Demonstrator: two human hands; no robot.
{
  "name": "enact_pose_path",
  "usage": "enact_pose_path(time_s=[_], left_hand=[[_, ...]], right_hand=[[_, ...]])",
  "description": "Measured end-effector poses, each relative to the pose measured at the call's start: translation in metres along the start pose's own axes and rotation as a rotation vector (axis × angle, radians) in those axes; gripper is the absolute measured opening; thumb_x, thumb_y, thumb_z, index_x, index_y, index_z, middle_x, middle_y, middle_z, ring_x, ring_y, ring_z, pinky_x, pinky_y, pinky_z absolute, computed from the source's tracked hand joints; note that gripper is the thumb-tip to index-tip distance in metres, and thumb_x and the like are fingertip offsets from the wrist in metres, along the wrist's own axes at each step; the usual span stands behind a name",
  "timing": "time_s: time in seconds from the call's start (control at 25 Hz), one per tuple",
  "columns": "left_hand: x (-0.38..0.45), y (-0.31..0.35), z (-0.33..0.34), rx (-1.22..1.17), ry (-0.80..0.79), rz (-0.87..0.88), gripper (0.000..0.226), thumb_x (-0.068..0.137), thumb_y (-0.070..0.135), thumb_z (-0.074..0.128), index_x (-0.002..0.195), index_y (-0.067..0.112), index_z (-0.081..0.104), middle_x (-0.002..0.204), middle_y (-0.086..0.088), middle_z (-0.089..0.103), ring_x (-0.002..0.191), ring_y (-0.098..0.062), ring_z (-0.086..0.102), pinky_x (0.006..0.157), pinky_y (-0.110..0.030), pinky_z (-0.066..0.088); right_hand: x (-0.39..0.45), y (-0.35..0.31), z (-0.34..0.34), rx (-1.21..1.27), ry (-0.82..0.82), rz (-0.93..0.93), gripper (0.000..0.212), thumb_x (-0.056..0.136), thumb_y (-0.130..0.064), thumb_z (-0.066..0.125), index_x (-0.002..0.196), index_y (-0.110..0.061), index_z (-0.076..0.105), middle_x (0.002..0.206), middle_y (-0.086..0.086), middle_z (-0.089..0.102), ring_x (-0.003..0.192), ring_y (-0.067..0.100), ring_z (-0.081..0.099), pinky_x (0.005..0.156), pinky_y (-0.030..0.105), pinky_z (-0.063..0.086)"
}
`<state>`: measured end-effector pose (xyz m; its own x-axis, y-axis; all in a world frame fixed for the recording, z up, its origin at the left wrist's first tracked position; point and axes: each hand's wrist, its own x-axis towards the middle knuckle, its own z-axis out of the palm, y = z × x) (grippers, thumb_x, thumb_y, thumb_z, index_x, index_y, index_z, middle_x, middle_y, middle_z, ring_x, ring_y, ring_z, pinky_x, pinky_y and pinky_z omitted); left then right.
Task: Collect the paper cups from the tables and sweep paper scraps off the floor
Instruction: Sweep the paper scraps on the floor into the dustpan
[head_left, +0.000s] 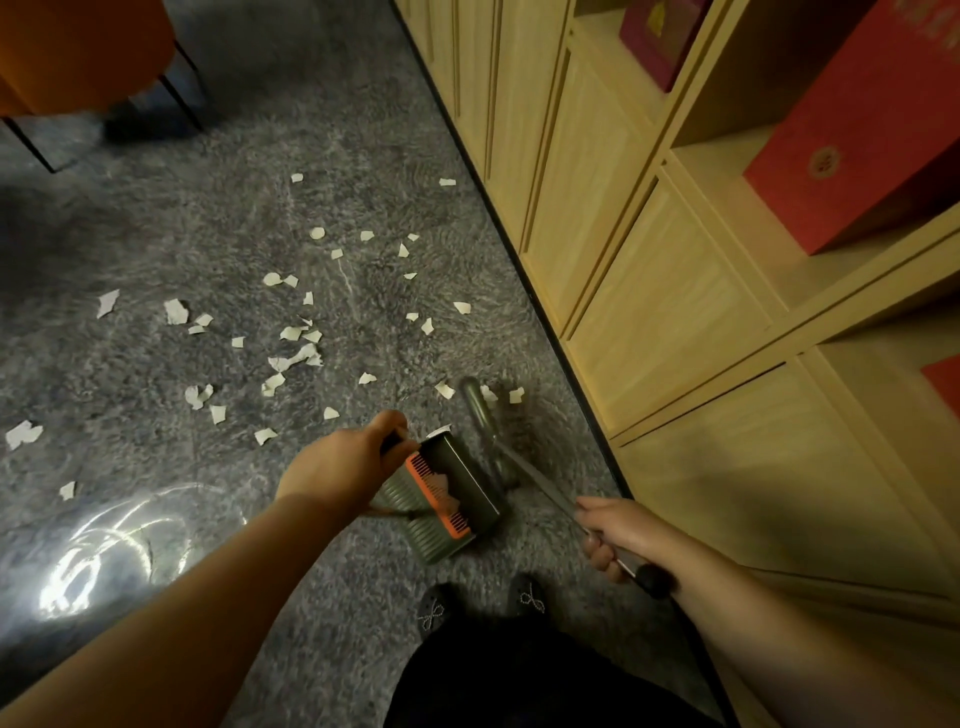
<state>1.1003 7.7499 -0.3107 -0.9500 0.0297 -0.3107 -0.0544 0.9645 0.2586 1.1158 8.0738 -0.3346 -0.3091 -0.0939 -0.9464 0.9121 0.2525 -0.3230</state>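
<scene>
On a grey speckled floor (156, 218), seen from above, many torn white paper scraps (293, 332) lie scattered ahead of a standing person. Their left hand (345, 462) is curled around the dark handle of a green dustpan (449, 493) with an orange comb edge, which sits upright near their feet and has a few scraps inside. Their right hand (621, 535) grasps the thin metal pole of a broom (485, 431), whose green head rests on the floor just beside the dustpan. Pale wooden shelving (649, 291) with red boxes (852, 140) stands along the right.
</scene>
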Motion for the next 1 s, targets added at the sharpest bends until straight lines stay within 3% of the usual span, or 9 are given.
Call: enact_pose_path(time_s=[0.16, 0.32, 0.48, 0.68, 0.84, 1.0], left_hand=[[0.004, -0.032, -0.022, 0.013, 0.021, 0.004, 0.040, 0.092, 0.064, 0.035, 0.124, 0.040, 0.040, 0.098, 0.003, 0.070, 0.076, -0.021, 0.065, 0.060, -0.033, 0.053], [0.015, -0.052, -0.037, 0.084, 0.046, 0.001, 0.041, 0.093, 0.063, 0.037, 0.125, 0.037, 0.043, 0.090, 0.002, 0.068, 0.063, -0.013, 0.052, 0.045, -0.024, 0.033], [0.040, -0.066, -0.042, 0.093, 0.017, -0.015, 0.040, 0.094, 0.059, 0.038, 0.124, 0.034, 0.046, 0.076, 0.007, 0.057, 0.059, -0.009, 0.049, 0.046, -0.023, 0.033], [0.099, -0.064, -0.048, 0.168, 0.000, -0.046, 0.042, 0.093, 0.064, 0.034, 0.124, 0.039, 0.044, 0.084, 0.004, 0.065, 0.062, -0.014, 0.054, 0.047, -0.024, 0.038], [0.145, -0.060, -0.058, 0.182, -0.069, -0.091, 0.043, 0.092, 0.066, 0.031, 0.126, 0.042, 0.037, 0.091, 0.002, 0.067, 0.070, -0.017, 0.061, 0.055, -0.029, 0.050], [0.172, -0.055, -0.065, 0.212, -0.040, -0.098, 0.038, 0.093, 0.064, 0.032, 0.122, 0.040, 0.037, 0.085, 0.002, 0.065, 0.064, -0.015, 0.056, 0.045, -0.024, 0.038]], right_hand=[[0.013, -0.021, 0.011, 0.104, 0.050, -0.013, 0.050, 0.102, -0.013, 0.039, 0.149, -0.023, 0.026, 0.059, 0.005, 0.046, 0.033, 0.009, 0.039, 0.037, 0.015, 0.030], [0.019, -0.045, 0.007, 0.121, 0.084, -0.050, 0.047, 0.103, -0.013, 0.038, 0.148, -0.021, 0.029, 0.056, 0.005, 0.046, 0.031, 0.008, 0.039, 0.034, 0.015, 0.031], [0.032, -0.080, -0.013, 0.104, 0.113, -0.026, 0.050, 0.103, -0.013, 0.039, 0.149, -0.023, 0.026, 0.061, 0.006, 0.044, 0.031, 0.008, 0.039, 0.034, 0.015, 0.031], [0.067, -0.130, -0.043, 0.005, 0.144, 0.004, 0.046, 0.102, -0.012, 0.040, 0.147, -0.020, 0.031, 0.062, 0.007, 0.042, 0.032, 0.009, 0.038, 0.034, 0.015, 0.030], [0.093, -0.170, -0.063, -0.103, 0.142, 0.035, 0.044, 0.102, -0.012, 0.040, 0.145, -0.019, 0.034, 0.060, 0.006, 0.043, 0.039, 0.011, 0.040, 0.034, 0.017, 0.031], [0.117, -0.196, -0.062, -0.322, 0.088, 0.020, 0.042, 0.100, -0.007, 0.036, 0.142, -0.008, 0.037, 0.058, 0.008, 0.044, 0.044, 0.015, 0.040, 0.036, 0.023, 0.033]])
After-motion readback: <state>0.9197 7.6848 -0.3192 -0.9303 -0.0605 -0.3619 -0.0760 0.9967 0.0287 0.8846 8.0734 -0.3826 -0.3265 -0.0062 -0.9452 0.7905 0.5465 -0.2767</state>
